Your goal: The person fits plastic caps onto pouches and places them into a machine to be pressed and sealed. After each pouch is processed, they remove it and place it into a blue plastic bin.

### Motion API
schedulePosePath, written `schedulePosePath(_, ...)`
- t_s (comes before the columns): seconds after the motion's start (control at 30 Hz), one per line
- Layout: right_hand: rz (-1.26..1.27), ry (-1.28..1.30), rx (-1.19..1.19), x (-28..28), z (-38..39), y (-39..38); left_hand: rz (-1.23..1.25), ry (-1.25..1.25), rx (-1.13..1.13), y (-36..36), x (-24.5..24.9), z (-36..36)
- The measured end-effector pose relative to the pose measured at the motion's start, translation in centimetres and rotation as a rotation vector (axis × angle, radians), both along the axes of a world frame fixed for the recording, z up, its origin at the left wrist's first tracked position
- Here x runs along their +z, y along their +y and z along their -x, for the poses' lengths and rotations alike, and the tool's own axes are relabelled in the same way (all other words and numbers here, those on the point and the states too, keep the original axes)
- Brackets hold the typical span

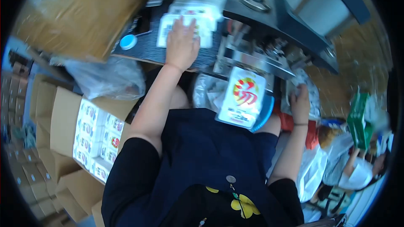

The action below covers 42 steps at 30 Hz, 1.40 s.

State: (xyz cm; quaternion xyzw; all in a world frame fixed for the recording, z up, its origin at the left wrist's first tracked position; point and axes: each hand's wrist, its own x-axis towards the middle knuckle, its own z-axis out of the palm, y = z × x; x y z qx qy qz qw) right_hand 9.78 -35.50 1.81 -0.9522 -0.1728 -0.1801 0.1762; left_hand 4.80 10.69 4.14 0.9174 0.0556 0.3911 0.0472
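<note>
My left hand (183, 46) lies with its fingers stretched out on a white printed packet (164, 31), at the front of a pile of similar packets on the dark worktop (147, 52). In front of my body, a white packet with a large red character (242, 96) sits tilted at the front of a metal machine (256, 61). To the right of the machine, my right hand (299, 105) is beside a pale, patterned plastic wrapping (312, 96). Its fingers are blurred, and I cannot see whether they hold anything.
An open carton (65, 120) at the left holds rows of printed packets (86, 136). A large taped box (80, 12) and a blue round lid (128, 42) are at the upper left. The machine's dark arm (294, 25) overhangs the right. Another person (355, 172) is at the far right.
</note>
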Motion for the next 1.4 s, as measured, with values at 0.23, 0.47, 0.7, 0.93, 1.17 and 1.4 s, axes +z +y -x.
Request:
schedulePosePath(0.23,0.102,-0.083,-0.106,-3.9,-1.8,-4.0,0.104,0.32,-0.302,-0.6,-3.2,8.0)
schedulePosePath(0.47,0.05,-0.361,-0.065,-5.5,-3.7,-4.2,0.358,0.091,-0.213,-2.8,-7.6,18.2)
schedulePosePath(0.7,-0.047,-0.38,0.085,-3.3,-2.2,0.3,0.156,0.17,-0.148,-2.5,-14.5,23.6)
schedulePosePath(0.93,-0.077,-0.382,0.132,-1.5,-1.0,1.5,0.186,0.183,-0.165,-2.5,-14.1,24.4)
schedulePosePath(1.17,-0.177,-0.433,0.268,3.2,6.3,7.0,0.766,0.133,-0.26,-5.0,-11.5,23.9)
schedulePosePath(1.4,-0.736,0.229,0.67,5.6,10.5,12.6,0.747,0.51,-0.452,-10.5,-0.5,22.4)
